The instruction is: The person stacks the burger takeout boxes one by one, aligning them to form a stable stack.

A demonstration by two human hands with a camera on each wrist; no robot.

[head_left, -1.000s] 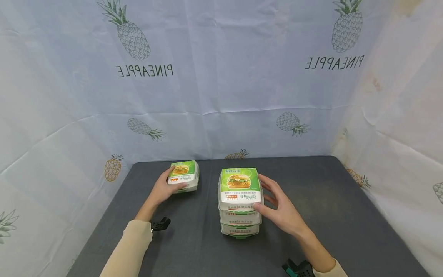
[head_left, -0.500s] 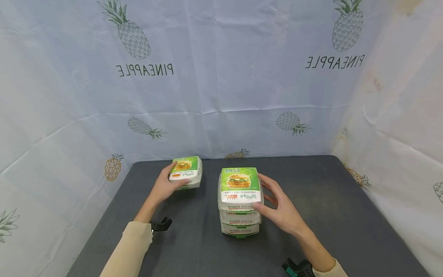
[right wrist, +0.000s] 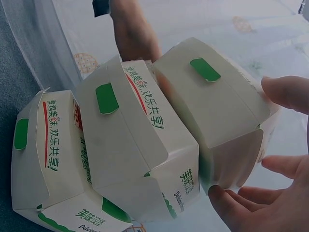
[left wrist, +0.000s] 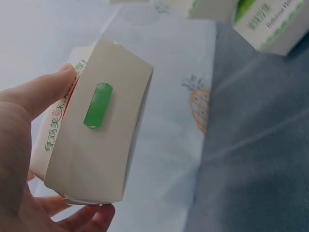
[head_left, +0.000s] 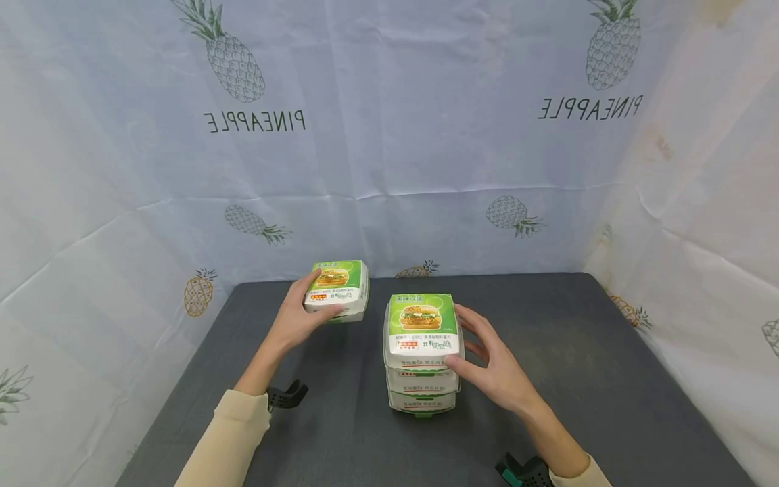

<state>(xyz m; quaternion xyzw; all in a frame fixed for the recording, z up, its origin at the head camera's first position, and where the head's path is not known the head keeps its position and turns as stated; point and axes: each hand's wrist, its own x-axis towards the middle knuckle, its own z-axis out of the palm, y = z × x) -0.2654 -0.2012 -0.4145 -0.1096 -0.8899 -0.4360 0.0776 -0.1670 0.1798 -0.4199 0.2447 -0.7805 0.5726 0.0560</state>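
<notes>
My left hand (head_left: pixel 298 314) grips a green and white burger box (head_left: pixel 337 289) by its left side, thumb on the near edge and fingers at the far side. In the left wrist view that burger box (left wrist: pixel 99 130) shows a white side with a green tab, held off the table. At the centre of the table stands a stack of three similar boxes (head_left: pixel 422 348). My right hand (head_left: pixel 489 362) holds the top box of the stack, thumb at its front corner and fingers along its right side. In the right wrist view, the top box (right wrist: pixel 217 96) lies between that thumb and fingers.
A dark grey table (head_left: pixel 548 352) bears the stack. Behind it hangs a pale pineapple-print curtain (head_left: pixel 426 149), which continues along both sides. A black band (head_left: pixel 288 394) sits on the left wrist, another black band (head_left: pixel 525 470) on the right.
My left hand has lifted its burger box and carried it up and to the right, towards the stack. The right hand and the stack stay put.
</notes>
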